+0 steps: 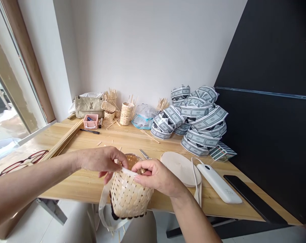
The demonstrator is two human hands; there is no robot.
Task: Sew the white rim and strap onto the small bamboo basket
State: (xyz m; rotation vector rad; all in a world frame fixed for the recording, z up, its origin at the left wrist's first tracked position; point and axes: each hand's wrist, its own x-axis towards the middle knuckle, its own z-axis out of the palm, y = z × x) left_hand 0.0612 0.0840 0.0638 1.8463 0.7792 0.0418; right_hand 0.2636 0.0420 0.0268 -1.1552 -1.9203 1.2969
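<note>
A small woven bamboo basket [129,194] with a dark-beaded lower edge is held over the table's front edge. My left hand [102,162] grips its rim from the left. My right hand [155,177] pinches the rim from the right, pressing on a white fabric strap [104,207] that runs along the rim and hangs down below the basket. A small brass thimble [143,170] shows at my right fingertips. My hands hide part of the rim.
Steel scissors [144,154] and a beige strap roll [180,168] lie just beyond the basket. A white power bank [219,184], a black phone [251,199], red glasses [23,163], bamboo strips [64,141] and a heap of printed paper bands [198,121] share the wooden table [92,141].
</note>
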